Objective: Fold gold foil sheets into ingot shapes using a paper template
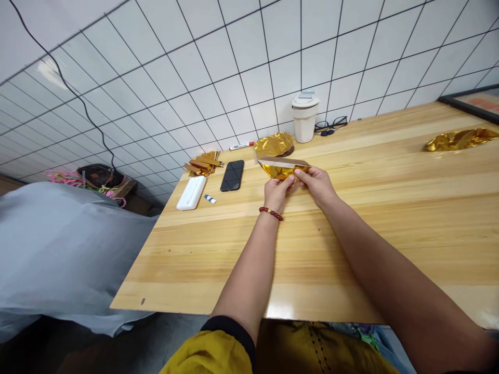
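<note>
A sheet of gold foil paper (276, 171), partly folded with a pale strip along its upper edge, is held just above the wooden table. My left hand (277, 192), with a dark red bead bracelet at the wrist, pinches its lower edge. Close beside it, my right hand (315, 183) grips the sheet's right end between thumb and fingers. Behind the sheet lies a stack of gold foil paper (275, 144). Several folded gold strips (203, 163) are heaped at the far left. At the right rests a folded gold foil piece (462, 140).
A black phone (232, 175), a white power bank-like box (191, 193) and a small blue-and-white item (210, 199) lie left of my hands. Along the tiled wall are a red-and-white marker (241, 146), a white lidded cup (304, 118) and glasses (331, 124). The table (195, 270) ends at the left.
</note>
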The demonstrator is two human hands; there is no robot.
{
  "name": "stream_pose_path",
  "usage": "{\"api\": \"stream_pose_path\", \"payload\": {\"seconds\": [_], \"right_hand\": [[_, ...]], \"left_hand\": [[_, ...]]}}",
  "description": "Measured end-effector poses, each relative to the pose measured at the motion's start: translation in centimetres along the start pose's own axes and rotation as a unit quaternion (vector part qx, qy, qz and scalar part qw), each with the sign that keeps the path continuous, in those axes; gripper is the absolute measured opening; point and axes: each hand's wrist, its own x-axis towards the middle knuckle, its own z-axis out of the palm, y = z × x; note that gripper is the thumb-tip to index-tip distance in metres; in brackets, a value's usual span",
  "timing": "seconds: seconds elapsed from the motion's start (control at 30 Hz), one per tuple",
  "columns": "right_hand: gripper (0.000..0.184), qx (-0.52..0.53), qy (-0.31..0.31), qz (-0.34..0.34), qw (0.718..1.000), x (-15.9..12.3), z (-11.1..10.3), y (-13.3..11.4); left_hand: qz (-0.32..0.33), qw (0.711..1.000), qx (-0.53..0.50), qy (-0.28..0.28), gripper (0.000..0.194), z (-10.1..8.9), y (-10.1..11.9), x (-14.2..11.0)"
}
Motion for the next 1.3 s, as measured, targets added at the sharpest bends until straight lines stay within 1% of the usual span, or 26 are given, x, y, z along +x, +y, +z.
{"api": "stream_pose_path", "payload": {"seconds": [0.1, 0.27, 0.33, 0.43, 0.5, 0.53, 0.63, 0.7, 0.77, 0.8, 0.87, 0.9, 0.97, 1.07, 1.17, 1.3], "right_hand": [[0.049, -0.017, 0.017, -0.001, 1.000, 0.2, -0.1, 0.3], [0.049, 0.003, 0.073, 0.002, 0.997, 0.6, -0.5, 0.5], [0.049, 0.004, 0.071, 0.004, 0.997, 0.5, -0.5, 0.5], [0.047, -0.017, 0.045, -0.003, 0.999, 0.4, -0.3, 0.4], [0.046, -0.030, 0.040, -0.009, 0.999, 0.3, -0.3, 0.5], [0.045, -0.032, 0.044, -0.010, 0.998, 0.3, -0.3, 0.5], [0.044, -0.025, 0.071, -0.013, 0.997, 0.5, -0.5, 0.6], [0.043, -0.023, 0.083, -0.013, 0.996, 0.6, -0.5, 0.7], [0.042, -0.031, 0.078, -0.013, 0.996, 0.6, -0.5, 0.7], [0.041, -0.037, 0.071, -0.013, 0.997, 0.5, -0.5, 0.7], [0.041, -0.049, 0.055, -0.016, 0.997, 0.4, -0.3, 0.7], [0.041, -0.054, 0.047, -0.018, 0.997, 0.3, -0.3, 0.7], [0.041, -0.062, 0.035, -0.022, 0.997, 0.1, -0.2, 0.7], [0.043, -0.066, 0.029, -0.024, 0.997, 0.1, -0.1, 0.7], [0.044, -0.064, 0.031, -0.022, 0.997, 0.1, -0.1, 0.7], [0.044, -0.049, 0.055, -0.018, 0.997, 0.3, -0.1, 0.8]], "left_hand": [[-0.006, 1.000, 0.003, 0.003, 0.032, 0.1, 0.1, -0.1], [0.007, 1.000, -0.020, 0.015, 0.035, 0.1, 0.6, -0.2], [0.004, 0.998, -0.050, 0.033, 0.038, 0.1, 0.8, -0.1], [-0.006, 0.993, -0.087, 0.078, 0.042, 0.0, 1.1, 0.0], [-0.010, 0.991, -0.100, 0.094, 0.043, 0.0, 1.3, 0.0], [-0.011, 0.990, -0.104, 0.093, 0.043, 0.0, 1.4, 0.0], [-0.013, 0.990, -0.124, 0.067, 0.044, -0.2, 1.8, -0.1], [-0.016, 0.988, -0.147, 0.053, 0.051, -0.5, 1.9, -0.1], [-0.020, 0.984, -0.174, 0.046, 0.058, -0.7, 1.9, 0.1], [-0.020, 0.982, -0.183, 0.047, 0.057, -0.8, 1.8, 0.1], [-0.018, 0.981, -0.184, 0.051, 0.044, -0.8, 1.6, 0.3], [-0.016, 0.983, -0.176, 0.056, 0.038, -0.7, 1.5, 0.3], [-0.017, 0.986, -0.153, 0.064, 0.033, -0.4, 1.4, 0.3], [-0.021, 0.988, -0.136, 0.070, 0.032, 0.0, 1.2, 0.1], [-0.023, 0.990, -0.126, 0.061, 0.034, 0.2, 1.2, -0.1], [-0.026, 0.992, -0.114, 0.053, 0.038, 0.2, 1.1, -0.2]]}}
